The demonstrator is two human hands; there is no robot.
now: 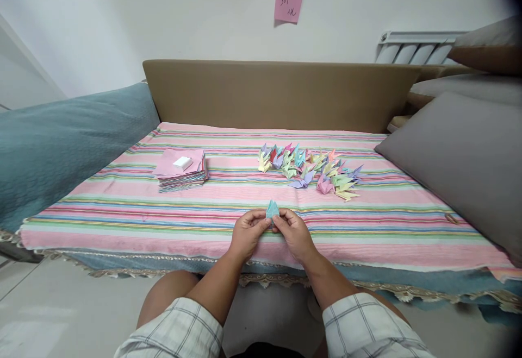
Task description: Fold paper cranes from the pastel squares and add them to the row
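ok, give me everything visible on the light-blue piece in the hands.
The light-blue folded piece is small and looks like creased paper, pale in tone. It narrows toward its top, which points away from the person; finer folds are too small to tell. The left hand and right hand pinch it from either side, thumbs on its lower part. It's over the striped cloth; whether it touches the cloth, I can't tell.

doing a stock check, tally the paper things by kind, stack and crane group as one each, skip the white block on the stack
Stack: 1
Crane group: 1
Held piece: 1
Wall note: 1
Total: 4
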